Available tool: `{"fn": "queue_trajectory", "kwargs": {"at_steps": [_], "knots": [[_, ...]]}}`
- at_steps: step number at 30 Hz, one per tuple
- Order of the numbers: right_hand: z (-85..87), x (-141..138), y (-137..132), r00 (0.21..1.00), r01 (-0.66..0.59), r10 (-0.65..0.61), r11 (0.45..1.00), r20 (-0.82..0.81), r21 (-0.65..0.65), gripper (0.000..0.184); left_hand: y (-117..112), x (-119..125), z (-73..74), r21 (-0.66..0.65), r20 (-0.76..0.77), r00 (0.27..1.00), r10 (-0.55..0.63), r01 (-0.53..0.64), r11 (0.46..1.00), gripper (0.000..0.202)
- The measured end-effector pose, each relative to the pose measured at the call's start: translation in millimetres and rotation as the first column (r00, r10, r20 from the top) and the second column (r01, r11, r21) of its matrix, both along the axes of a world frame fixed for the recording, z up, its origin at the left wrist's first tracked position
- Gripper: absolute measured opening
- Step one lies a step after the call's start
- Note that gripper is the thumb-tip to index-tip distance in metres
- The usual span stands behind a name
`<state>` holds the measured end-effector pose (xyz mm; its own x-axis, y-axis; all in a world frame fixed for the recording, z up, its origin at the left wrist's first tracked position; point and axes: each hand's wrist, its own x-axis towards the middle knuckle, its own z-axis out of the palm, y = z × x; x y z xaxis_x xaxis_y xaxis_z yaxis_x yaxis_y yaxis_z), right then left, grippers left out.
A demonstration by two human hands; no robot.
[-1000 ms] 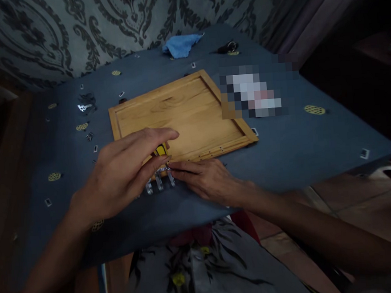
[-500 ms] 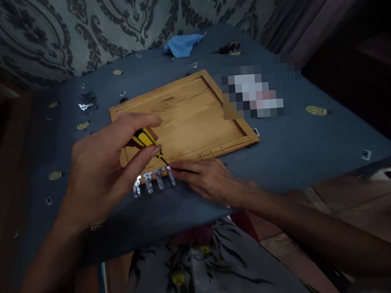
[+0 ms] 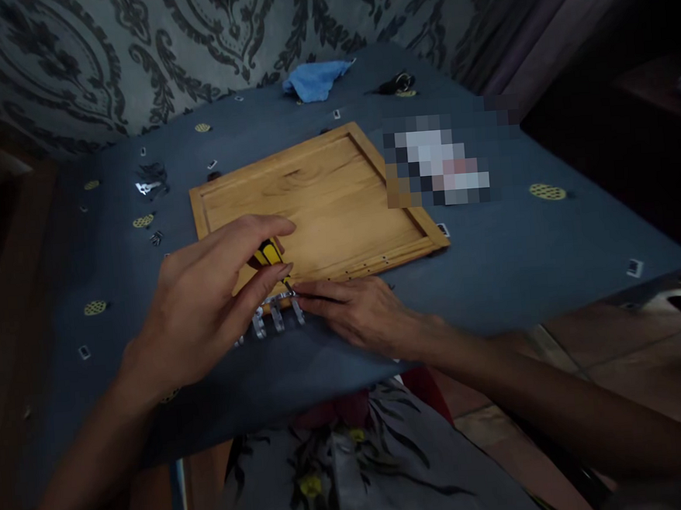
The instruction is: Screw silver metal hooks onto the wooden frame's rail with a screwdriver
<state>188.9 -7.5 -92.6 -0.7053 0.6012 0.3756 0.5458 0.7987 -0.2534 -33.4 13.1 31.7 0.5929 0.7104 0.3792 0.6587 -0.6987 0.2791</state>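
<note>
Thumb and fingers of the left hand (image 3: 204, 299) are curved round the yellow-and-black handle of a screwdriver (image 3: 270, 253), partly parted, with the handle held between them and 1 finger reaching out above it. The shaft slants down to the right end of a metal hook strip (image 3: 277, 315). At that same end are the fingertips of the right hand (image 3: 371, 311), drawn close together; whether they grip anything cannot be told.

The strip lies along the near edge of a framed wooden panel (image 3: 313, 202), at its left part, its hooks projecting toward the person. Small dark dots mark the same edge farther right. The panel lies flat, frame side up, on a blue-grey tablecloth (image 3: 505, 274) printed with yellow motifs.

Left of the panel are a cluster of metal pieces (image 3: 148, 188) and, nearer, a small heap of thin metal bits (image 3: 156, 237). Beyond the panel lie a crumpled blue cloth (image 3: 317, 81) and a dark object with a ring (image 3: 397, 83). A pixelated patch (image 3: 439, 163) covers the area at right.
</note>
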Motion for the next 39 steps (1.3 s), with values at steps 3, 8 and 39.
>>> {"fn": "queue_trajectory", "kwargs": {"at_steps": [3,8,39], "knots": [[0.7,0.2,-0.3,1.0,-0.002,0.002,1.0,-0.002,0.006,0.037,0.7,0.8,-1.0,0.002,0.014,1.0,-0.019,0.019,1.0,0.029],[1.5,-0.5,0.0,1.0,0.007,-0.006,0.998,-0.021,0.056,0.036,0.2,1.1,-0.7,-0.007,0.029,0.999,-0.029,0.029,1.0,0.028],[-0.8,0.1,-0.3,1.0,0.007,-0.006,1.0,-0.027,0.004,0.039,2.4,2.5,1.3,0.069,0.062,0.989,-0.133,0.129,0.989,0.027]]}}
